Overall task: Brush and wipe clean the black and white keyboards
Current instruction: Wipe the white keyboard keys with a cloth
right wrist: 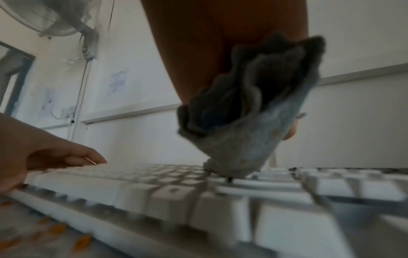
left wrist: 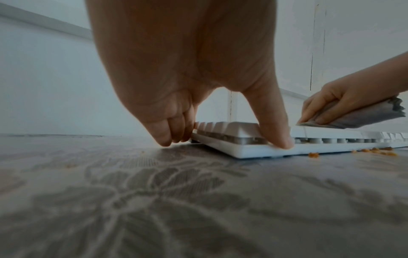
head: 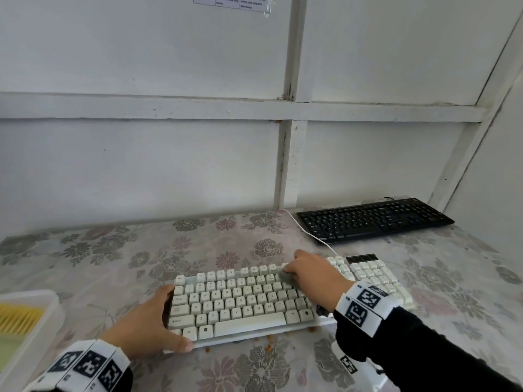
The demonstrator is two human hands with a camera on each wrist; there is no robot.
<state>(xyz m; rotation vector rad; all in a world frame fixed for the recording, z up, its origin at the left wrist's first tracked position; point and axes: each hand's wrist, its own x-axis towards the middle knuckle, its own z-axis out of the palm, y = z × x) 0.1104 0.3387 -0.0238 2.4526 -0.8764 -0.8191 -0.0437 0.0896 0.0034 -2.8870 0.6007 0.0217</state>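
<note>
While my left hand [head: 147, 321] grips the white keyboard [head: 240, 304] and my right [head: 314, 274] clutches the cloth [right wrist: 247, 122] wiping it, crumbs [left wrist: 313, 155] remain and the black keyboard [head: 373, 219] waits.

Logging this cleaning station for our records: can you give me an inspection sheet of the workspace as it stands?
Surface: floral tablecloth, orange crumbs along the white keyboard's front edge.
Job's things: white keyboard in front; black keyboard behind, right; grey cloth on white keys.
Clutter: plastic tray at left.
Grippers: left hand grips white keyboard's left end; right hand holds cloth.
Cables: white cable beside black keyboard.
Surroundings: white panelled wall, wall fan.
</note>
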